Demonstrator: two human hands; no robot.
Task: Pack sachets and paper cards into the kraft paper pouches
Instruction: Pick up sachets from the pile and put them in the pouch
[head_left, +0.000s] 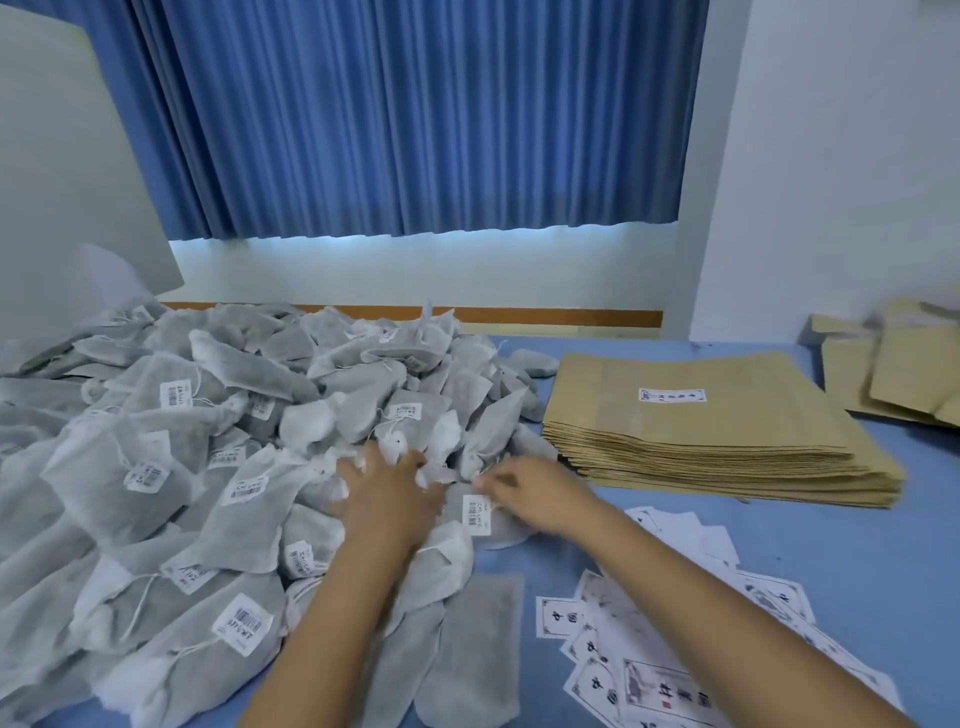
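Picking step: the left hand (387, 493) lies spread, fingers straight, on the heap of grey fabric sachets with white barcode labels (208, 467) at centre frame. Just beside it, the right hand (535, 496) seems to pinch one labelled sachet (478, 514), though blur muddies it. Next it needs lifting clear toward the stack of flat brown kraft paper pouches (701, 431), right of centre.

loose pouches (901, 371) blurred, sachet pile (119, 483) cropped

On my feed both forearms (332, 623) run bare from the lower frame edge to the left hand (387, 499) and right hand (535, 496), uncovered throughout.
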